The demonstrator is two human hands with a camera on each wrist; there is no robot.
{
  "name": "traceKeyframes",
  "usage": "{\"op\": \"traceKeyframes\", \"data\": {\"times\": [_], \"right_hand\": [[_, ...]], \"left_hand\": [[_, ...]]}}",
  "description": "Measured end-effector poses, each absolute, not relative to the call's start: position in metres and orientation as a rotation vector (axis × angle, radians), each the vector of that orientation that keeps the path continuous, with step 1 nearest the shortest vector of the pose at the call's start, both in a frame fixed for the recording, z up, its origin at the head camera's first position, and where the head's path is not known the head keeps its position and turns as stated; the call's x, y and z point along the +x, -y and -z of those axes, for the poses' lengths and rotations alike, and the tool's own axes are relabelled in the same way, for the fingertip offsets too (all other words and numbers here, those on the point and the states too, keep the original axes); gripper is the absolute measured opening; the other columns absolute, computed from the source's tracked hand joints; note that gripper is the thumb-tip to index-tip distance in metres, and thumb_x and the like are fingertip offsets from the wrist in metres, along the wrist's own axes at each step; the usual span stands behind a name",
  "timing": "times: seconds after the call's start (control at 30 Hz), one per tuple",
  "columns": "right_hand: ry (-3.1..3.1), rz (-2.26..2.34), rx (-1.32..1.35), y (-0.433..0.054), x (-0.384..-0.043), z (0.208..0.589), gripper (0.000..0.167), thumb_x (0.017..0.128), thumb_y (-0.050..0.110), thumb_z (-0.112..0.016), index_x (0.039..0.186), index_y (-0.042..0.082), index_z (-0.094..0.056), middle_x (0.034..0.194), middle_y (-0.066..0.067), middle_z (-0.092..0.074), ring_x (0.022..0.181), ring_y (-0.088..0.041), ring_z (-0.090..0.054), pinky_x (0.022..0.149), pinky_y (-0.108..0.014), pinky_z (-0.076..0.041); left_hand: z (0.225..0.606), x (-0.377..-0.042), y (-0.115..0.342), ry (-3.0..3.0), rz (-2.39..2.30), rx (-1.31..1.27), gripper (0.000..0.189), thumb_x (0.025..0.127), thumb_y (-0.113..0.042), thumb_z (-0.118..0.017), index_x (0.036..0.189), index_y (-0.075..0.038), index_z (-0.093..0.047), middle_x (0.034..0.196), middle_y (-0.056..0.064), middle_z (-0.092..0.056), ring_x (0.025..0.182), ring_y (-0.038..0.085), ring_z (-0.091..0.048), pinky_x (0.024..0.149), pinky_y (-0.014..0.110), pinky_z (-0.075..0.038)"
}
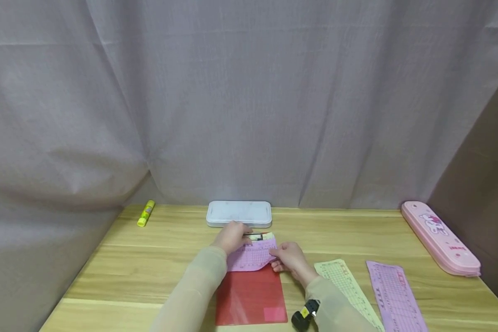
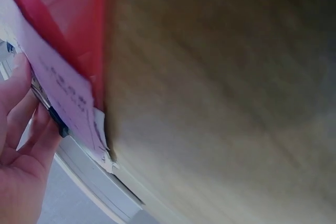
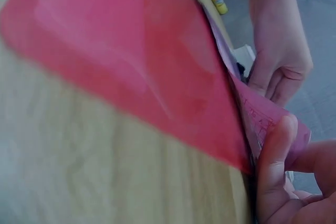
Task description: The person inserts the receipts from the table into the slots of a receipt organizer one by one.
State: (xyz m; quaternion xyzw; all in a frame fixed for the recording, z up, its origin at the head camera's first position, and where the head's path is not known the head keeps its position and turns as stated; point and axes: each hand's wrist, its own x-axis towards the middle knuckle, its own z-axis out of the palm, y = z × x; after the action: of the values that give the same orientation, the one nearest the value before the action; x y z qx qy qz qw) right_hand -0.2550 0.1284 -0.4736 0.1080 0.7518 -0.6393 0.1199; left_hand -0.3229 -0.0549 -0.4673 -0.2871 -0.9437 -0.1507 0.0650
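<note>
A red, glossy folder (image 1: 251, 297) lies on the table, with a metal and black clip (image 1: 255, 236) at its far end. My left hand (image 1: 231, 237) grips this clip, thumb and fingers on either side of it in the left wrist view. A purple printed sheet (image 1: 251, 257) lies over the folder's upper part, above a pale yellow sheet (image 1: 268, 236) whose edge shows near the clip. My right hand (image 1: 289, 258) pinches the purple sheet's right edge between thumb and fingers. That edge bends upward in the right wrist view.
A white tin case (image 1: 238, 213) stands just behind the folder. To the right lie a yellow printed sheet (image 1: 348, 288), another purple sheet (image 1: 394, 293) and a pink pencil case (image 1: 441, 237). A yellow glue stick (image 1: 146, 213) lies far left. Grey curtain (image 1: 249, 101) hangs behind the table.
</note>
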Motion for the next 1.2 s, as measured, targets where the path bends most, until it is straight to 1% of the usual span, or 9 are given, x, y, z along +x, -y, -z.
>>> {"op": "traceKeyframes", "data": {"times": [0.13, 0.27, 0.33, 0.4, 0.57, 0.7, 0.97, 1.2], "right_hand": [[-2.238, 1.833, 0.269, -0.128, -0.255, 0.473, 0.013, 0.088, 0.003, -0.06, 0.085, -0.004, -0.05, 0.061, -0.01, -0.059, 0.044, -0.011, -0.057, 0.045, -0.024, -0.053], [-2.337, 1.737, 0.22, -0.124, -0.257, 0.472, 0.019, 0.086, 0.007, -0.065, 0.082, -0.003, -0.049, 0.058, -0.01, -0.058, 0.04, -0.011, -0.057, 0.042, -0.025, -0.052], [-2.368, 1.691, 0.223, -0.122, -0.259, 0.472, 0.02, 0.086, 0.008, -0.066, 0.08, -0.001, -0.049, 0.054, -0.008, -0.057, 0.037, -0.01, -0.055, 0.04, -0.024, -0.051], [-2.38, 1.658, 0.228, -0.12, -0.261, 0.472, 0.021, 0.085, 0.009, -0.067, 0.077, 0.0, -0.05, 0.051, -0.007, -0.055, 0.036, -0.009, -0.054, 0.038, -0.023, -0.049], [-2.408, 1.592, 0.245, -0.119, -0.265, 0.472, 0.024, 0.086, 0.012, -0.068, 0.072, 0.002, -0.051, 0.046, -0.005, -0.054, 0.033, -0.008, -0.052, 0.035, -0.022, -0.047], [-2.424, 1.559, 0.255, -0.12, -0.268, 0.473, 0.026, 0.087, 0.014, -0.068, 0.071, 0.002, -0.051, 0.045, -0.006, -0.054, 0.033, -0.009, -0.052, 0.035, -0.023, -0.047], [-2.412, 1.541, 0.292, -0.12, -0.27, 0.475, 0.026, 0.087, 0.016, -0.067, 0.072, 0.001, -0.053, 0.045, -0.005, -0.055, 0.033, -0.009, -0.052, 0.035, -0.023, -0.047], [-2.429, 1.526, 0.315, -0.12, -0.269, 0.472, 0.028, 0.087, 0.018, -0.068, 0.07, 0.001, -0.054, 0.044, -0.005, -0.055, 0.033, -0.008, -0.051, 0.035, -0.021, -0.046]], "left_hand": [[0.466, -0.321, 0.052, 2.844, 0.36, -0.867, 0.019, 0.078, -0.021, -0.077, 0.094, -0.013, -0.075, 0.088, -0.001, -0.073, 0.085, 0.017, -0.067, 0.08, 0.031, -0.053], [0.463, -0.321, 0.05, 2.849, 0.277, -0.871, 0.002, 0.081, -0.015, -0.073, 0.081, -0.014, -0.072, 0.078, -0.002, -0.07, 0.077, 0.018, -0.066, 0.074, 0.031, -0.053], [0.461, -0.321, 0.05, 2.853, 0.255, -0.867, 0.006, 0.082, -0.012, -0.071, 0.077, -0.015, -0.07, 0.075, -0.002, -0.069, 0.074, 0.017, -0.066, 0.071, 0.031, -0.053], [0.46, -0.321, 0.05, 2.862, 0.245, -0.861, 0.01, 0.083, -0.009, -0.069, 0.075, -0.015, -0.07, 0.074, -0.003, -0.069, 0.072, 0.016, -0.065, 0.07, 0.03, -0.054], [0.461, -0.322, 0.05, 2.888, 0.26, -0.85, 0.008, 0.085, -0.011, -0.068, 0.082, -0.015, -0.073, 0.079, -0.002, -0.071, 0.076, 0.015, -0.067, 0.073, 0.03, -0.055], [0.462, -0.323, 0.049, 2.891, 0.264, -0.852, 0.006, 0.086, -0.014, -0.068, 0.085, -0.015, -0.074, 0.082, -0.001, -0.072, 0.079, 0.016, -0.068, 0.075, 0.03, -0.055], [0.465, -0.324, 0.048, 2.867, 0.25, -0.862, 0.006, 0.086, -0.013, -0.068, 0.084, -0.014, -0.073, 0.08, -0.001, -0.071, 0.078, 0.017, -0.067, 0.074, 0.03, -0.054], [0.463, -0.319, 0.048, 2.857, 0.279, -0.859, 0.004, 0.082, -0.013, -0.071, 0.085, -0.014, -0.073, 0.081, -0.001, -0.071, 0.079, 0.017, -0.067, 0.077, 0.031, -0.054]]}}
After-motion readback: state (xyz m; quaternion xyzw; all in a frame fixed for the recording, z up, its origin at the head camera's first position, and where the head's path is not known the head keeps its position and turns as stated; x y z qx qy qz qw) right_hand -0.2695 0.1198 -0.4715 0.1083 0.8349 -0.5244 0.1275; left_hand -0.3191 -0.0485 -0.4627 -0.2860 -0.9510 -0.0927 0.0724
